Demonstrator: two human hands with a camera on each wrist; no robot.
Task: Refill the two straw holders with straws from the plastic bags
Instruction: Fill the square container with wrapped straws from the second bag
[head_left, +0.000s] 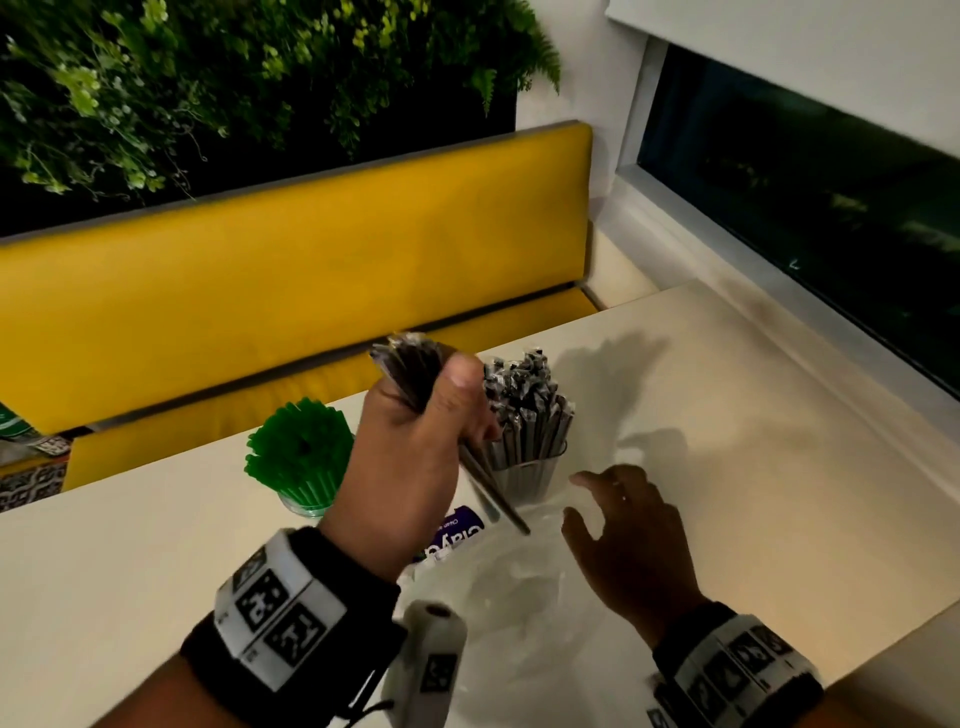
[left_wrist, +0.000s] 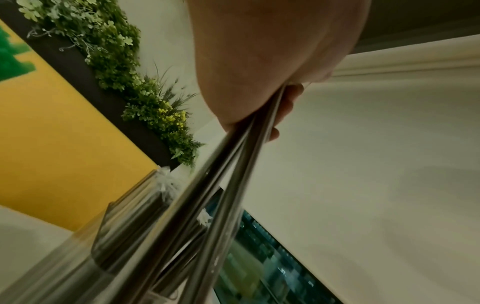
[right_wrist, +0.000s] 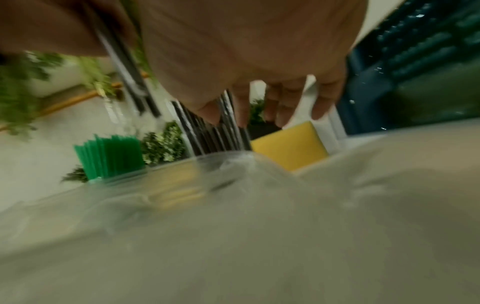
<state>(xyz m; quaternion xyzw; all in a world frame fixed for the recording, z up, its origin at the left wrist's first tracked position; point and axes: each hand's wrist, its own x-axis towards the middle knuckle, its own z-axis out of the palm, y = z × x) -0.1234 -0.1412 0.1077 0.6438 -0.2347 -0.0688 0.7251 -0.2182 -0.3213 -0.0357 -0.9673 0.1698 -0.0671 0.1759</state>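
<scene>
Head view is showing the left hand (head_left: 415, 447) gripping a small bundle of wrapped dark straws (head_left: 415, 371) in a fist, raised just beside the clear straw holder (head_left: 524, 475), which is already looking crowded with the same wrapped straws; the right hand (head_left: 631, 540) is hovering with fingers spread and holding nothing, above the crumpled plastic bag (head_left: 498, 587) lying on the table (head_left: 753, 441). The green straws (head_left: 301, 447) are filling the other holder, to the left. To do this well, the bundle probably wants tipping upright and lowering ends first into whatever gap remains, while the free hand is steadying the holder; a light holder could be tipping if pushed sideways. Open table is lying to the right and behind; the near edge and the yellow bench (head_left: 291, 275) side are giving less room.
</scene>
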